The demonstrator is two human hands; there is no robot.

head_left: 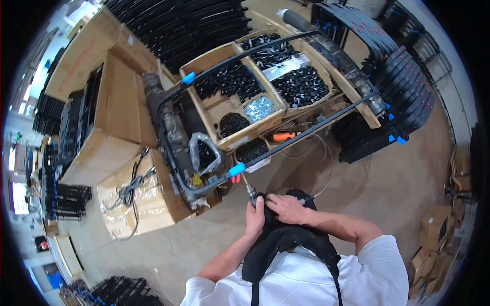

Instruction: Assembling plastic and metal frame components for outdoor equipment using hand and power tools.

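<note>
Driver (250, 190) sits at centre of view, tip near the black tubular frame (293, 138); my left hand (255, 218) wraps it, my right hand (287, 208) bends close behind, grip unclear. I'd best keep the shaft straight, pressure even.
</note>
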